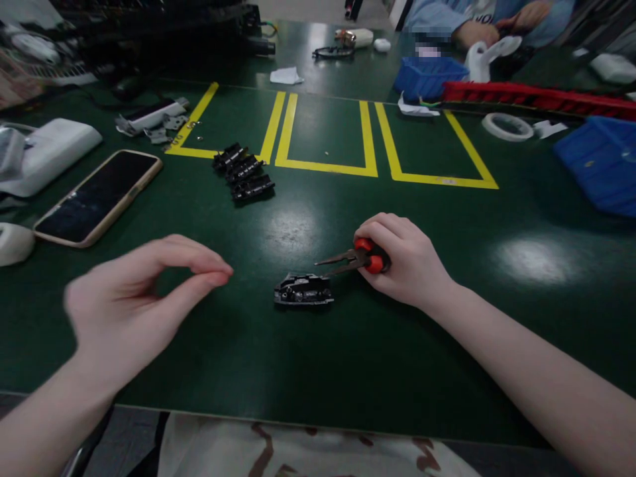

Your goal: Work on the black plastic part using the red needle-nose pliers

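My right hand [397, 255] is wrapped round red-handled needle-nose pliers [348, 260], whose jaws are parted and point left. Just below the jaw tips, a black molded plastic part [304, 290] lies on the green table [238, 371]. My left hand [149, 291] hovers to the left of that part, thumb and forefinger pinched together. Whatever may be between those fingertips is too small or hidden to make out. Farther back, several similar black plastic parts [244, 173] lie in a cluster near the yellow tape.
A phone [102, 195] lies at the left, with a metal-and-plastic piece [154, 118] behind it. Yellow tape outlines [325, 167] mark the table. Blue bins [603, 165], a tape roll [507, 126] and a red strip [536, 99] are at the right. Another person's hands [501, 30] are across the table.
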